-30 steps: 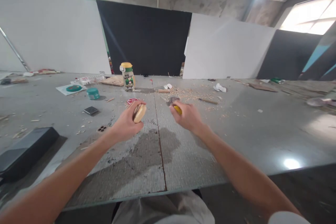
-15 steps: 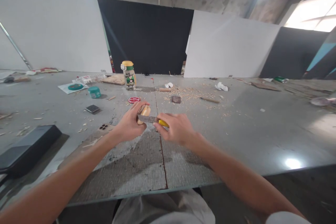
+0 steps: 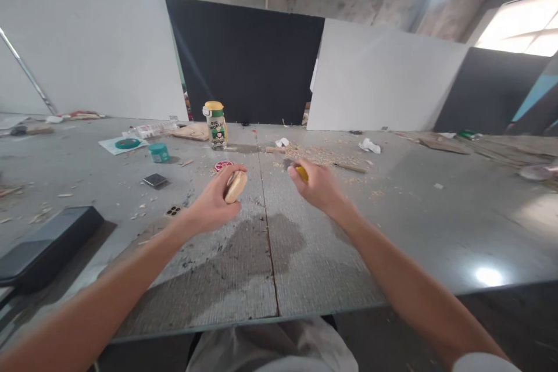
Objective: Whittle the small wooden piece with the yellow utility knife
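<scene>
My left hand [image 3: 218,200] is closed around a pale, rounded wooden piece [image 3: 236,188], held just above the table left of the seam. Its outer face points to the right. My right hand [image 3: 317,185] grips a knife by its yellow handle [image 3: 301,173], to the right of the seam. The knife's flat blade is mostly hidden, its end close to a small dark brown block on the table. Behind my left hand lies a red round lid [image 3: 224,166].
A yellow-topped bottle [image 3: 216,125] stands at the back, near a teal jar [image 3: 158,153]. Wood shavings, a thin stick-like tool [image 3: 350,168] and crumpled tissue [image 3: 369,146] lie to the right. A dark case [image 3: 52,244] and a phone [image 3: 174,210] are on the left.
My right hand has moved the knife away from the wooden piece, right and forward to the dark block. My left hand still holds the piece, which has turned somewhat.
</scene>
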Demonstrator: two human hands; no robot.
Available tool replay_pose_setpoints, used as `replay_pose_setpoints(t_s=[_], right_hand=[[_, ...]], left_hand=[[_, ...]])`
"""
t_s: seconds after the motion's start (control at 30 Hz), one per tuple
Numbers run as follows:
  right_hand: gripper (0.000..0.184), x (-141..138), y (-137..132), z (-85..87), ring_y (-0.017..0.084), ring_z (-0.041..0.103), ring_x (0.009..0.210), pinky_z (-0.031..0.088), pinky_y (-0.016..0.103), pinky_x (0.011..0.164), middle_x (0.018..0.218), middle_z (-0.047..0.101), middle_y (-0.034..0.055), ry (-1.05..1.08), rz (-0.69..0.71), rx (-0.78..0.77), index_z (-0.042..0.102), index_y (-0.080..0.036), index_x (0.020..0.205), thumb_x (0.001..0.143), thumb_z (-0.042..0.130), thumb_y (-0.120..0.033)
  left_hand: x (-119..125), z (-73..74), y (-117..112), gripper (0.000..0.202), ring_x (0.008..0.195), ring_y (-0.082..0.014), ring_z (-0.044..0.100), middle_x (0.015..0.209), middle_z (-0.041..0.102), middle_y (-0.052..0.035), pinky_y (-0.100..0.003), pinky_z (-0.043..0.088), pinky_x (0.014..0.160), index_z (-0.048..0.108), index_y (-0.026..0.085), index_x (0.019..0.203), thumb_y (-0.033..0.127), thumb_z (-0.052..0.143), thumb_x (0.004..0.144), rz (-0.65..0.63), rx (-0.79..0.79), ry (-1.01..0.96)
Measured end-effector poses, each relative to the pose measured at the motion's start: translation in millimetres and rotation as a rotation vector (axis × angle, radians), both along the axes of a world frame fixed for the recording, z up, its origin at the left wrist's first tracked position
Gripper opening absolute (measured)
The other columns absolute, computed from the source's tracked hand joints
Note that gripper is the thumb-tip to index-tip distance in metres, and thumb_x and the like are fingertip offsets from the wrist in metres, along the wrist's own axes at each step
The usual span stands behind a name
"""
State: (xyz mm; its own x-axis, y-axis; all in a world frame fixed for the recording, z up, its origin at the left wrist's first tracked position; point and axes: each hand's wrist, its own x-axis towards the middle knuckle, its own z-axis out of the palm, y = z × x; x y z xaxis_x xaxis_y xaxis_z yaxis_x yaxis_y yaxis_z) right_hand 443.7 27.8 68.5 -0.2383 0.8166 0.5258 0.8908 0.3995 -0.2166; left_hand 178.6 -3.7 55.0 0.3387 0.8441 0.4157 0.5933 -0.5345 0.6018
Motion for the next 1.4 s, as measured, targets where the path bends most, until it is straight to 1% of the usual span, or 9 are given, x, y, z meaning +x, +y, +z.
replay_pose_setpoints(t_s=[0.13, 0.23, 0.4, 0.5, 0.9, 1.03, 1.2, 1.3, 1.4], right_hand=[[0.041, -31.4, -10.1, 1.3, 0.016, 0.055, 0.066, 0.027, 0.028, 0.059, 0.08, 0.067, 0.0044, -0.075, 0.257, -0.05, 0.058, -0.018, 0.104, 0.098, 0.031, -0.049], [0.039, -51.0, -17.5, -0.4, 0.016, 0.055, 0.065, 0.025, 0.029, 0.059, 0.08, 0.069, 0.004, -0.175, 0.323, -0.057, 0.059, -0.02, 0.104, 0.097, 0.033, -0.048], [0.041, -55.8, -25.6, -6.1, 0.016, 0.058, 0.067, 0.023, 0.03, 0.058, 0.083, 0.071, 0.0037, -0.196, 0.307, -0.038, 0.06, -0.022, 0.102, 0.097, 0.032, -0.051], [0.041, -54.3, -31.0, -7.3, 0.015, 0.059, 0.066, 0.023, 0.03, 0.057, 0.083, 0.071, 0.0035, -0.205, 0.297, -0.038, 0.061, -0.022, 0.099, 0.097, 0.033, -0.051], [0.042, -59.3, -39.2, -8.0, 0.016, 0.059, 0.066, 0.021, 0.03, 0.056, 0.083, 0.071, 0.0038, -0.225, 0.266, -0.038, 0.062, -0.023, 0.101, 0.097, 0.032, -0.052], [0.043, -43.7, -22.3, -4.0, 0.015, 0.054, 0.06, 0.022, 0.029, 0.054, 0.079, 0.069, 0.0041, -0.189, 0.228, -0.023, 0.062, -0.021, 0.1, 0.096, 0.032, -0.053], [0.043, -8.8, 6.1, 6.3, 0.015, 0.052, 0.061, 0.028, 0.028, 0.057, 0.073, 0.064, 0.0046, 0.03, 0.043, 0.003, 0.061, -0.019, 0.093, 0.097, 0.031, -0.049], [0.042, -13.3, -2.6, 9.4, 0.014, 0.052, 0.062, 0.029, 0.027, 0.059, 0.073, 0.064, 0.0033, 0.061, 0.16, -0.033, 0.061, -0.019, 0.092, 0.097, 0.032, -0.049], [0.04, -35.4, -22.5, 7.1, 0.013, 0.051, 0.06, 0.028, 0.027, 0.057, 0.07, 0.064, 0.0015, -0.011, 0.282, -0.095, 0.062, -0.02, 0.094, 0.097, 0.035, -0.049]], left_hand=[[-0.2, -7.4, 9.6, 0.068, 0.102, -0.0262, 0.055, 0.118, 0.054, -0.0075, -0.043, 0.047, 0.086, 0.041, 0.023, 0.132, 0.013, 0.049, 0.065, 0.008, 0.052, 0.033], [-1.4, -10.7, 14.0, 0.064, 0.103, -0.0264, 0.056, 0.117, 0.056, -0.0087, -0.044, 0.047, 0.089, 0.044, 0.021, 0.128, 0.013, 0.051, 0.066, 0.028, 0.069, 0.02], [-0.3, -11.4, 13.4, 0.052, 0.113, -0.0277, 0.055, 0.12, 0.058, -0.0089, -0.048, 0.043, 0.099, 0.047, 0.022, 0.125, 0.019, 0.056, 0.074, 0.037, 0.117, 0.036], [0.6, -11.9, 13.1, 0.049, 0.11, -0.0274, 0.056, 0.117, 0.059, -0.0088, -0.047, 0.045, 0.097, 0.048, 0.022, 0.125, 0.022, 0.058, 0.076, 0.025, 0.124, 0.047], [-1.0, -14.6, 16.3, 0.055, 0.114, -0.0287, 0.055, 0.116, 0.057, -0.0077, -0.046, 0.046, 0.096, 0.048, 0.023, 0.121, 0.012, 0.052, 0.067, 0.033, 0.161, 0.033], [-1.5, -6.8, 10.8, 0.062, 0.119, -0.0301, 0.051, 0.122, 0.055, -0.0091, -0.049, 0.043, 0.1, 0.045, 0.022, 0.125, 0.013, 0.049, 0.065, 0.027, 0.117, 0.006], [-1.1, -2.7, 3.9, 0.067, 0.119, -0.0301, 0.05, 0.129, 0.053, -0.0085, -0.048, 0.042, 0.1, 0.043, 0.023, 0.131, 0.014, 0.049, 0.064, -0.001, 0.085, -0.004], [1.3, -7.6, 4.9, 0.067, 0.118, -0.0288, 0.051, 0.131, 0.051, -0.008, -0.044, 0.044, 0.096, 0.042, 0.023, 0.13, 0.013, 0.049, 0.064, 0.008, 0.091, 0.011], [3.3, -14.9, 8.8, 0.064, 0.111, -0.0275, 0.055, 0.124, 0.053, -0.0074, -0.042, 0.047, 0.092, 0.045, 0.022, 0.126, 0.012, 0.048, 0.063, 0.01, 0.107, 0.023]])
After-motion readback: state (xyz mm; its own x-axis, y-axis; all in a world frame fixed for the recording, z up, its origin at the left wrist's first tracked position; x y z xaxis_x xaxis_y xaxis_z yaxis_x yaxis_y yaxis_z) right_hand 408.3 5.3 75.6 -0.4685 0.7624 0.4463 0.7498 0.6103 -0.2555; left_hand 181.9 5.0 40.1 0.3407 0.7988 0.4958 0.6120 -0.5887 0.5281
